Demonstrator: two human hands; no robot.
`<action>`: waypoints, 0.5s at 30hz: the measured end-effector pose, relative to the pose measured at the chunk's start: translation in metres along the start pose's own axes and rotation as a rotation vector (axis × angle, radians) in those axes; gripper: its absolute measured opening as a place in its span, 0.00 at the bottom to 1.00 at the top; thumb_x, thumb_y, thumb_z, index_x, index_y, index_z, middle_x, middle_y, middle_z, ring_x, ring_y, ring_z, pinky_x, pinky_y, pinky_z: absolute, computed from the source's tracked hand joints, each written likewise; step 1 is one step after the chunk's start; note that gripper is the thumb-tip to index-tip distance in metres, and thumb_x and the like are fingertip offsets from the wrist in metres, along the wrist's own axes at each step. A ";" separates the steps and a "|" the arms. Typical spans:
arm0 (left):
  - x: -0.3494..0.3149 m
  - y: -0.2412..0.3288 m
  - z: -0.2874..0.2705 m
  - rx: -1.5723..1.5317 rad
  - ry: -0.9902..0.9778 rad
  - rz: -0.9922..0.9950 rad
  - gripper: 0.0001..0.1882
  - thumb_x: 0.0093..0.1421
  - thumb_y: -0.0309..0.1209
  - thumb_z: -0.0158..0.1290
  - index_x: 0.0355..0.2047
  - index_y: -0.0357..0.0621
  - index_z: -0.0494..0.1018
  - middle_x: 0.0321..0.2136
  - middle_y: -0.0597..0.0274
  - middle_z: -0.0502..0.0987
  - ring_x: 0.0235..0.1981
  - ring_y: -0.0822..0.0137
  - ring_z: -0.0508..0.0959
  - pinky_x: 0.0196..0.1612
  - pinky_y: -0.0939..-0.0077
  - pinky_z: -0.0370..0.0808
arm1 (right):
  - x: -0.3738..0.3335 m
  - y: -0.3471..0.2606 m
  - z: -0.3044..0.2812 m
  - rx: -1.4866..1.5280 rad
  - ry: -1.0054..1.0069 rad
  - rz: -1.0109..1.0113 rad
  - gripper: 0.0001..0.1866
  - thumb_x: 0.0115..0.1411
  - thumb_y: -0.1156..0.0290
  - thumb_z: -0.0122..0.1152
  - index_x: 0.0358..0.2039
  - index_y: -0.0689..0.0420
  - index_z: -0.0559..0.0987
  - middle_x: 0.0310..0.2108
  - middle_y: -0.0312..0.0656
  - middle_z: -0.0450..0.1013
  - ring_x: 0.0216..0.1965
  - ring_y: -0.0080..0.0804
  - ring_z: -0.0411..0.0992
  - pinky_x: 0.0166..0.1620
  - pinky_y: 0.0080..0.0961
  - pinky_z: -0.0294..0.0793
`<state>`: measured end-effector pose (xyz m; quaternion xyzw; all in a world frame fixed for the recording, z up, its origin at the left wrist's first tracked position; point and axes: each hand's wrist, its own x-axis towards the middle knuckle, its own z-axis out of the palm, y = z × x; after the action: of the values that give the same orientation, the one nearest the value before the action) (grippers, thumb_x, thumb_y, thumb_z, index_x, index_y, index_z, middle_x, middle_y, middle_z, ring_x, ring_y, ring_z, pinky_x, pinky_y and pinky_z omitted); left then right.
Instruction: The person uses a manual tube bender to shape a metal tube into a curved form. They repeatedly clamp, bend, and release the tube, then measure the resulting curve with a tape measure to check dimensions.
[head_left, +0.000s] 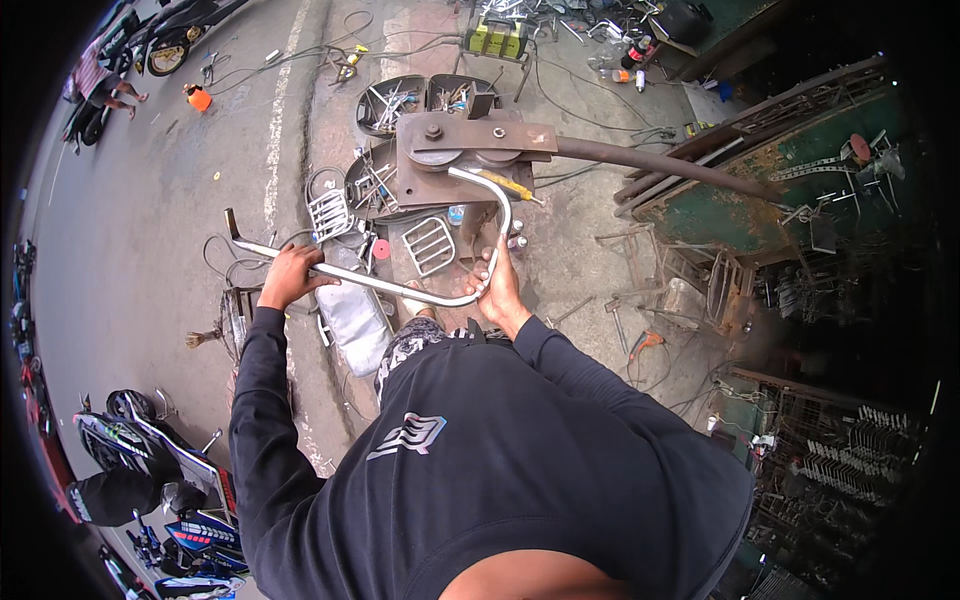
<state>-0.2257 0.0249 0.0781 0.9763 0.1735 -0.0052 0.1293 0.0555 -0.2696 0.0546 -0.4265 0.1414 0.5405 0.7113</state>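
Note:
A shiny bent metal tube (385, 285) stretches across in front of me, curving up at its right side. My left hand (291, 276) is closed over its long straight part, left of the middle. At the right-hand bend, my right hand (502, 290) wraps round the tube. The tube's upper end lies close by the rollers of a rusty pipe bender (420, 185); whether it touches them I cannot tell. Its left end has a short upturned piece. The bender's long handle (660, 170) runs off to the right.
Bins of metal tools (392, 104) stand behind and left of the bender. A yellow-green welding machine (497, 38) is at the back, with cables on the ground. Metal racks (430, 247) lie below the bender. An orange power tool (646, 344) lies at right; motorcycles (150, 440) stand at left.

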 end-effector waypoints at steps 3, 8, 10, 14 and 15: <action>0.036 -0.042 -0.011 0.008 -0.082 0.081 0.30 0.46 0.57 0.64 0.35 0.43 0.76 0.34 0.60 0.76 0.44 0.55 0.75 0.48 0.61 0.68 | 0.012 0.028 0.014 0.095 0.037 -0.057 0.29 0.64 0.30 0.47 0.32 0.45 0.64 0.18 0.27 0.53 0.17 0.22 0.54 0.28 0.30 0.66; 0.136 -0.098 -0.032 0.024 0.060 0.166 0.28 0.46 0.51 0.66 0.40 0.45 0.77 0.45 0.59 0.74 0.51 0.54 0.72 0.58 0.59 0.66 | 0.043 0.032 0.054 0.280 -0.001 -0.118 0.30 0.65 0.30 0.42 0.34 0.47 0.63 0.21 0.31 0.57 0.24 0.28 0.60 0.36 0.34 0.68; 0.168 -0.120 -0.039 0.060 0.153 0.161 0.28 0.44 0.50 0.67 0.43 0.51 0.78 0.58 0.60 0.68 0.54 0.53 0.69 0.60 0.57 0.65 | 0.057 0.040 0.071 0.338 -0.025 -0.114 0.30 0.65 0.30 0.40 0.34 0.47 0.62 0.23 0.32 0.58 0.27 0.31 0.63 0.41 0.43 0.73; 0.200 -0.151 -0.025 -0.095 0.438 0.015 0.40 0.49 0.53 0.67 0.61 0.59 0.70 0.71 0.50 0.54 0.66 0.44 0.60 0.66 0.51 0.62 | 0.081 0.057 0.090 0.373 -0.160 -0.116 0.29 0.68 0.32 0.35 0.34 0.49 0.61 0.24 0.36 0.59 0.33 0.38 0.66 0.52 0.50 0.71; 0.203 -0.152 -0.013 -0.688 0.367 -0.141 0.39 0.53 0.53 0.64 0.62 0.55 0.67 0.70 0.48 0.55 0.65 0.45 0.62 0.66 0.52 0.63 | 0.085 0.061 0.092 0.380 -0.188 -0.118 0.29 0.68 0.33 0.35 0.34 0.49 0.60 0.24 0.36 0.59 0.34 0.39 0.67 0.52 0.51 0.71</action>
<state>-0.0869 0.2350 0.0416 0.8463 0.2519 0.2189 0.4151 0.0096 -0.1416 0.0259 -0.2398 0.1485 0.4988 0.8196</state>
